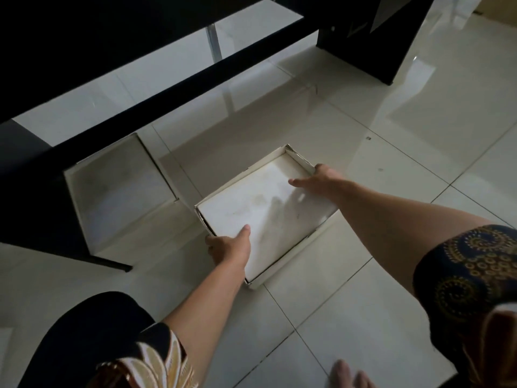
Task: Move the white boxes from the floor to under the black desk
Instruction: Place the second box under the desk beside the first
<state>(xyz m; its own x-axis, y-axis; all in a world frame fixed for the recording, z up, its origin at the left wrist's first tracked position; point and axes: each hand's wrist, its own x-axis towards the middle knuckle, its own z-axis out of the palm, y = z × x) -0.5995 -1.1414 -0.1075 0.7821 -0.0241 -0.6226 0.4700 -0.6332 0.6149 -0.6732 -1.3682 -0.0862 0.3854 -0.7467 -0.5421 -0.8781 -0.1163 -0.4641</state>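
Note:
A shallow open white box (260,208) lies on the pale tiled floor in the middle of the view. My left hand (228,245) grips its near-left edge, thumb inside the box. My right hand (319,177) holds the far-right edge, fingers over the rim. A second white box (117,191) stands to the left, partly under the black desk (84,51), which crosses the top left of the view. Its left part is hidden in the desk's shadow.
A black desk leg panel (397,46) stands on the floor at the upper right. A low black crossbar (195,77) runs under the desk. My knee (92,340) and a bare foot (347,373) are at the bottom edge.

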